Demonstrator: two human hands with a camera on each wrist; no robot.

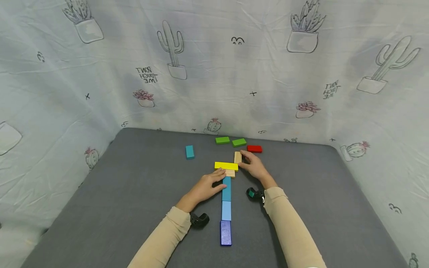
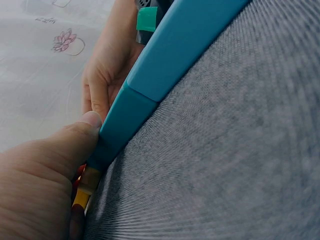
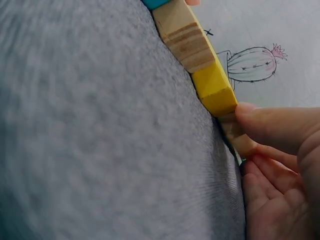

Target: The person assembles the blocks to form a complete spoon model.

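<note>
A row of blocks lies flat on the grey table: a purple block (image 1: pixel 226 233), a light blue block (image 1: pixel 226 211), a teal-blue block (image 1: pixel 226 189) and a plain wooden block (image 1: pixel 230 173). Across its far end lies a yellow block (image 1: pixel 226 166). My left hand (image 1: pixel 207 186) rests against the row from the left, thumb at the teal-blue block, fingertips by the wooden and yellow ones. With thumb and fingers, my right hand (image 1: pixel 256 166) pinches a second wooden block (image 1: pixel 237 157) at the yellow block's right end. In the right wrist view, the thumb (image 3: pixel 270 125) partly hides it.
Beyond the hands lie two green blocks (image 1: pixel 222 140), a red block (image 1: pixel 254 149) and, farther left, a loose teal block (image 1: pixel 190 152). A cactus-print cloth (image 1: pixel 214 74) stands around the grey table (image 1: pixel 140 201). Each wrist wears a black camera (image 1: pixel 200 220).
</note>
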